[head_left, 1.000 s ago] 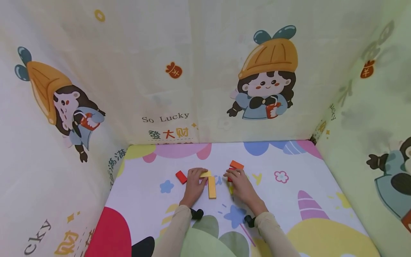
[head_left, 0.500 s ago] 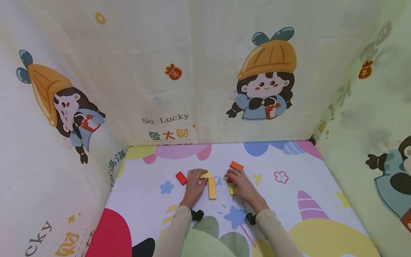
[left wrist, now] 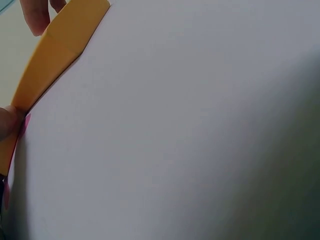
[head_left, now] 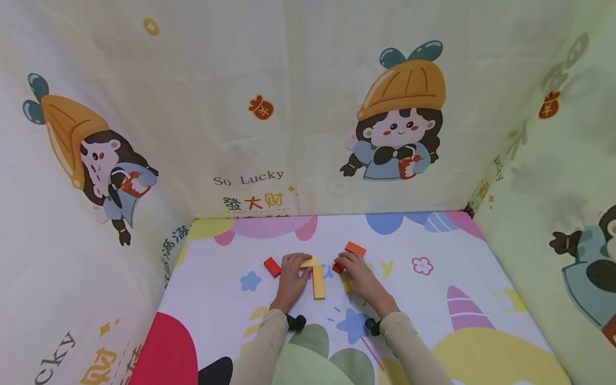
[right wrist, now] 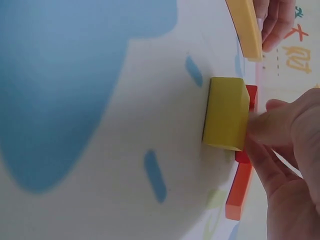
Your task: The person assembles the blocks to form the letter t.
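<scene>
My left hand (head_left: 291, 280) holds a pale yellow block (head_left: 308, 263) lying crosswise at the far end of a light orange block (head_left: 318, 283), which points toward me. In the left wrist view, its thumb (left wrist: 7, 122) presses against the yellow-orange blocks, with fingertips (left wrist: 36, 20) on their far side. My right hand (head_left: 363, 279) pinches a small red block (head_left: 338, 267), partly hidden by the fingers. Close by this hand is a yellow-green block (right wrist: 225, 114), which covers the middle of the red one in the right wrist view.
An orange block (head_left: 355, 248) lies just beyond my right hand. To the left of my left hand is another red block (head_left: 272, 267). A patterned cloth (head_left: 212, 299) covers the table, and printed fabric walls (head_left: 317, 133) rise at the back and both sides.
The red block at my right hand has shifted slightly left and turned, moving with the fingers. My left hand and the blocks by it look the same.
</scene>
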Demonstrator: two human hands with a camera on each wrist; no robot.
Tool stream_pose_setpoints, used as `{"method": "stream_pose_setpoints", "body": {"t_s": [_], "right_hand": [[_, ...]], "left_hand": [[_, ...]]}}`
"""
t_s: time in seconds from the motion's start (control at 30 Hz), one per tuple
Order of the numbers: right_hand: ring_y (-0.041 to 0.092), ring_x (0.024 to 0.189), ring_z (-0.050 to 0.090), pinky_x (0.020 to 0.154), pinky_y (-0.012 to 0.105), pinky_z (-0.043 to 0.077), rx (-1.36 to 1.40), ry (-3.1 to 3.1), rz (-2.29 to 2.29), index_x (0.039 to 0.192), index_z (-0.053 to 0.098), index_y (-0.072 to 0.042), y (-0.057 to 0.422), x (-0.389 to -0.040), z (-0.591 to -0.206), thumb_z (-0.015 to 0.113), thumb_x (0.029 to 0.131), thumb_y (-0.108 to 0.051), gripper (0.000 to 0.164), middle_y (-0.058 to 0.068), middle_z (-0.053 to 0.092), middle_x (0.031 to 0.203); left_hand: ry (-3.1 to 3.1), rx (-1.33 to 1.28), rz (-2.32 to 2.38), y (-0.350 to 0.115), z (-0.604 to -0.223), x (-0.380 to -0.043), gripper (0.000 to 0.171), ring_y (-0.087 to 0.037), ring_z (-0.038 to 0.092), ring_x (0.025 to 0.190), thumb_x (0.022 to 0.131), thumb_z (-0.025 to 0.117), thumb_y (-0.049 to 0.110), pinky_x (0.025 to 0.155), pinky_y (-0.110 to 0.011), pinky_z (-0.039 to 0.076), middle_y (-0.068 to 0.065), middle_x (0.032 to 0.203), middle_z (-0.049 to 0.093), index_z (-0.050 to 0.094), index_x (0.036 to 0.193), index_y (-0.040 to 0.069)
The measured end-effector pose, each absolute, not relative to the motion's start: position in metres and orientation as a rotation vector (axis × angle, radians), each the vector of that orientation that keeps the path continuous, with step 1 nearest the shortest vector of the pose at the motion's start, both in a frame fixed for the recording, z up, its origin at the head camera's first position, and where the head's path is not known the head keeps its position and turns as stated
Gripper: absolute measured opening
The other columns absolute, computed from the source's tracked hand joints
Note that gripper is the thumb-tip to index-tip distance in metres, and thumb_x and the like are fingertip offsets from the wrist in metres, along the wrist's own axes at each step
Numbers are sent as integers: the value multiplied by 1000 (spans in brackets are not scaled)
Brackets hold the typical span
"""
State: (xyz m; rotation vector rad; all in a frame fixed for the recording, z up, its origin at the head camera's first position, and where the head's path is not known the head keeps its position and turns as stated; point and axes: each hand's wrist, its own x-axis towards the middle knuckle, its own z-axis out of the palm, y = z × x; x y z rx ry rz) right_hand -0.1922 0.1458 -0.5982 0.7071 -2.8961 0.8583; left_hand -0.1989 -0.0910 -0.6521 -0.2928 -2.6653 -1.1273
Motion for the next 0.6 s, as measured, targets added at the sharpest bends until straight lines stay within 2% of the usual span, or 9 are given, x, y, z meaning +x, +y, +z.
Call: {"method": "stream_pose_setpoints", "body": {"t_s": [0.13,0.37,0.6], "right_hand": [[36,134,55,114,51,48,681,-2899,864,130,67,-3,145,-194,-597,59,97,9,35,17,62,140],[31,130,58,111,46,52,625,-2929,826,130,68,-6,142,-199,-598,72,96,-1,35,12,65,136],[29,118,57,102,43,56,580,-2893,680,121,73,-11,133,-202,-600,79,92,-10,30,8,67,124]], "left_hand": [[-2651,-307,-1116,-91,-653,-199,33,-20,51,128,96,77,18,108,-44,51,3,130,69,69,128,20],[-2658,-295,-1110,-92,-652,-199,36,-20,51,129,96,76,19,108,-44,51,2,132,69,68,131,19],[-2683,-296,-1123,-92,-651,-199,35,-20,50,131,97,75,21,110,-43,51,2,133,68,68,132,20]]}}
